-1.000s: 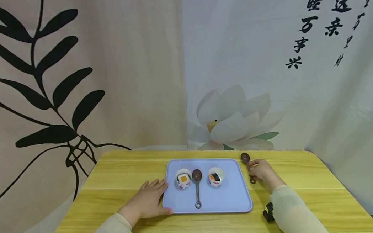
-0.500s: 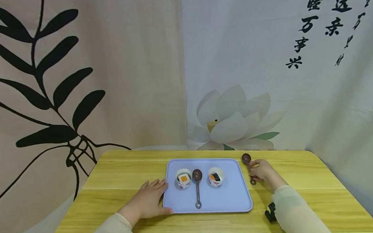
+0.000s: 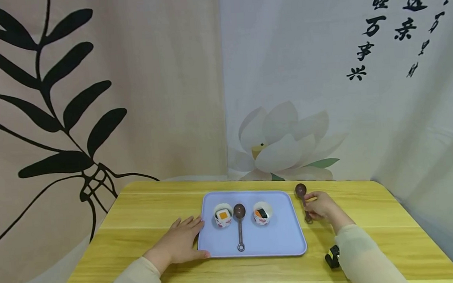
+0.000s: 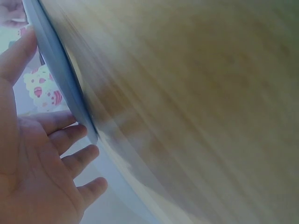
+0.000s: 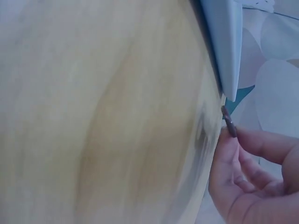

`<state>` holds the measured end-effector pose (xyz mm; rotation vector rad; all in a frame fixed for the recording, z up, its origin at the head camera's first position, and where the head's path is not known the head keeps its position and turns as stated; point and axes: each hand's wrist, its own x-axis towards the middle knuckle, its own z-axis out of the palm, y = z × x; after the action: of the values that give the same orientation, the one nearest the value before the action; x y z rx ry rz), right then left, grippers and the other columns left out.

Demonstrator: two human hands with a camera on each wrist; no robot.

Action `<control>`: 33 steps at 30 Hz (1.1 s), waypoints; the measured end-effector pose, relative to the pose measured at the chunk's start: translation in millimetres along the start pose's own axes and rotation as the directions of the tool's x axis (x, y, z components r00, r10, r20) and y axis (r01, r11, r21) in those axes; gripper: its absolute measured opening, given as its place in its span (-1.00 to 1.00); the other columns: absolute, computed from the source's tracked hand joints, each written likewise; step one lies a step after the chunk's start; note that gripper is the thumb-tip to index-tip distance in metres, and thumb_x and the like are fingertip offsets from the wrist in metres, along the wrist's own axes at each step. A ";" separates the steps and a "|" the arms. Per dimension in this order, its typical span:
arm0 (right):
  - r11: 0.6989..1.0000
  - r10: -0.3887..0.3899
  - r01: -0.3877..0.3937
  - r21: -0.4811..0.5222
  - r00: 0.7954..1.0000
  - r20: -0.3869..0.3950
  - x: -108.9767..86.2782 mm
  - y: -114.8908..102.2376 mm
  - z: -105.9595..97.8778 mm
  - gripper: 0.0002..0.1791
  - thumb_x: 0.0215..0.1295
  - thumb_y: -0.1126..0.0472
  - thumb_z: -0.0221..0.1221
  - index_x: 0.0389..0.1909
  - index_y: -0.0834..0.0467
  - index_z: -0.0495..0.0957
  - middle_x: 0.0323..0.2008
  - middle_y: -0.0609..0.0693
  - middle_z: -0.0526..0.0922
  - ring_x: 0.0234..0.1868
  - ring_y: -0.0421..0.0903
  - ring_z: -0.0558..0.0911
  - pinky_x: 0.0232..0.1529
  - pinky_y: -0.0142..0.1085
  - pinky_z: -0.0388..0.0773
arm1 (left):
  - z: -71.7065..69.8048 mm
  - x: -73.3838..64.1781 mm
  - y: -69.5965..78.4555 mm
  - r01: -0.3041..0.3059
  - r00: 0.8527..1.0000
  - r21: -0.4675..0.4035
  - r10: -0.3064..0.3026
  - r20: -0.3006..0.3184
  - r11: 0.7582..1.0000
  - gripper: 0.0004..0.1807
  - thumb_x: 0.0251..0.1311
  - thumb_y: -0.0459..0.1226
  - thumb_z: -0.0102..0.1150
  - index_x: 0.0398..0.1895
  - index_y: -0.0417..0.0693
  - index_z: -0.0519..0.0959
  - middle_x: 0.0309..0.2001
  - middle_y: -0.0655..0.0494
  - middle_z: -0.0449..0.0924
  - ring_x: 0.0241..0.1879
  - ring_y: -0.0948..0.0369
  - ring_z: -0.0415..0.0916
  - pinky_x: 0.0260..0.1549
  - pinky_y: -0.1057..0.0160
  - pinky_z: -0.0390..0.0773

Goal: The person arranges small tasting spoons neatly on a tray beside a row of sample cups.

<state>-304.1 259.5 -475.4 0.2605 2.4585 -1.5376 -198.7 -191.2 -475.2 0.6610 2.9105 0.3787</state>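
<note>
My right hand point(image 3: 323, 207) pinches the handle of a brown spoon point(image 3: 301, 191) just right of the tray, its round bowl toward the far edge. In the right wrist view, thumb and forefinger meet on the spoon's handle end point(image 5: 229, 122). Extended fingers of my left hand point(image 3: 182, 243) touch the left edge of a pale lilac tray point(image 3: 279, 242), the thumb at its front left corner. On the tray, a second brown spoon point(image 3: 240, 229) lies between two small printed cups. The left cup point(image 3: 221, 223) holds a white-and-orange piece; the right cup point(image 3: 268, 208) holds an orange-and-black one.
Everything stands on a yellow wood-grain table point(image 3: 145, 215). A small black device point(image 3: 333, 257) sits by the right sleeve. Behind the table's far edge hangs a pale curtain point(image 3: 177, 97) printed with leaves, a lotus and writing.
My right hand and the spoon it pinches have shifted slightly right, away from the tray. My left hand has stayed at the tray's edge, and the tray's contents lie as before.
</note>
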 end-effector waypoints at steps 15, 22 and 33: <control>0.996 -0.039 0.034 0.081 0.998 0.055 -15.6 -11.0 -0.5 -0.52 0.32 0.51 0.18 0.24 0.44 0.33 -0.19 0.27 0.63 -0.43 -0.11 0.64 -0.41 -0.34 0.66 | -5.8 -1.8 4.1 0.015 1.000 0.002 -0.015 0.009 1.000 0.12 0.02 0.42 0.20 0.45 -0.22 0.33 0.49 -0.10 0.22 0.47 -0.18 0.11 0.42 -0.29 -0.01; 0.994 -0.055 0.047 0.099 0.996 0.075 -26.4 -16.3 0.9 -0.51 0.31 0.51 0.18 0.25 0.44 0.34 -0.21 0.25 0.62 -0.38 -0.09 0.65 -0.37 -0.31 0.67 | -3.6 -0.6 2.8 0.018 1.000 0.004 -0.018 0.009 1.000 0.11 0.03 0.41 0.20 0.45 -0.21 0.33 0.49 -0.09 0.22 0.48 -0.17 0.10 0.42 -0.28 -0.02; 0.989 -0.072 0.057 0.138 0.992 0.107 -42.7 -20.1 5.2 -0.51 0.29 0.52 0.19 0.23 0.44 0.35 -0.28 0.16 0.60 -0.39 -0.08 0.63 -0.38 -0.32 0.66 | -3.0 -1.8 3.6 0.021 1.000 -0.005 -0.021 0.018 1.000 0.12 0.04 0.42 0.19 0.45 -0.22 0.33 0.49 -0.11 0.22 0.48 -0.17 0.10 0.42 -0.29 -0.02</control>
<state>-268.1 244.8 -448.1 0.1151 2.3029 -1.6995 -196.2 -189.5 -471.2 0.6295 2.8961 0.3754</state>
